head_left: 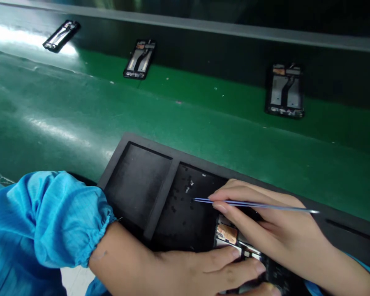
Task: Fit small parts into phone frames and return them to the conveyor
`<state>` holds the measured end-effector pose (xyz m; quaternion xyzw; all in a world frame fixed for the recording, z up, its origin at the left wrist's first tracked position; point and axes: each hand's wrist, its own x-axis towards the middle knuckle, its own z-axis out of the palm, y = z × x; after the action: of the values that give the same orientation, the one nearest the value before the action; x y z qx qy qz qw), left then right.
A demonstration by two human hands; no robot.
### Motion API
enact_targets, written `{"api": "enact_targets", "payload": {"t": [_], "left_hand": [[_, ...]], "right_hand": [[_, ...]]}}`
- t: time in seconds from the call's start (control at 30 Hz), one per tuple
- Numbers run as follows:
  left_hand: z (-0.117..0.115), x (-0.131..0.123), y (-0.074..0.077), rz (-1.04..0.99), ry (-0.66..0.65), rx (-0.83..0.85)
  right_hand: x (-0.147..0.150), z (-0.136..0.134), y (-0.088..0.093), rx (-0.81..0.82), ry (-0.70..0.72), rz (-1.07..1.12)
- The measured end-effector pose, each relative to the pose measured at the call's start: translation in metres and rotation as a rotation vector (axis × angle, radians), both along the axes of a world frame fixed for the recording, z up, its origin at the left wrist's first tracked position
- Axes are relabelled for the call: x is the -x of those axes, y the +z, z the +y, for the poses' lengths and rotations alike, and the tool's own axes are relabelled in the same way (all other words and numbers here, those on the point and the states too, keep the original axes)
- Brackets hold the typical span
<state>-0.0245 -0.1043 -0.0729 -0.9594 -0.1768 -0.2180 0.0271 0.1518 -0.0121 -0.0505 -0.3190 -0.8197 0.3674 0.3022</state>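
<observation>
My right hand [274, 218] pinches a pair of thin purple-blue tweezers [253, 205], whose tips point left over a tray compartment. Small dark bits [174, 197] and a few pale ones lie scattered in that compartment of the black tray [172, 164]. My left hand [203, 269] rests with fingers stretched out on an opened phone [227, 233], which shows a copper-coloured patch near its top. Much of this phone is hidden under both hands.
On the green surface [135, 111] beyond the tray lie three opened phones: one at the right [285, 90], another near the middle [140, 59], a third at far left [61, 36]. A grey rail [203, 29] runs across the back.
</observation>
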Motion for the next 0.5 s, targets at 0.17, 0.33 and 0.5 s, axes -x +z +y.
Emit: {"api": "enact_targets", "payload": {"t": [0.17,0.33,0.5], "left_hand": [[0.002,0.001,0.013,0.151,-0.046,0.007],[0.013,0.009,0.042,0.285,-0.195,-0.007],[0.035,0.018,0.055,-0.115,-0.116,0.531]], "right_hand": [[-0.010,-0.004,0.004,-0.042,-0.176,-0.026],[-0.023,-0.021,0.016,-0.063,-0.522,-0.027],[-0.034,-0.044,0.008,-0.065,-0.658,0.019]]}}
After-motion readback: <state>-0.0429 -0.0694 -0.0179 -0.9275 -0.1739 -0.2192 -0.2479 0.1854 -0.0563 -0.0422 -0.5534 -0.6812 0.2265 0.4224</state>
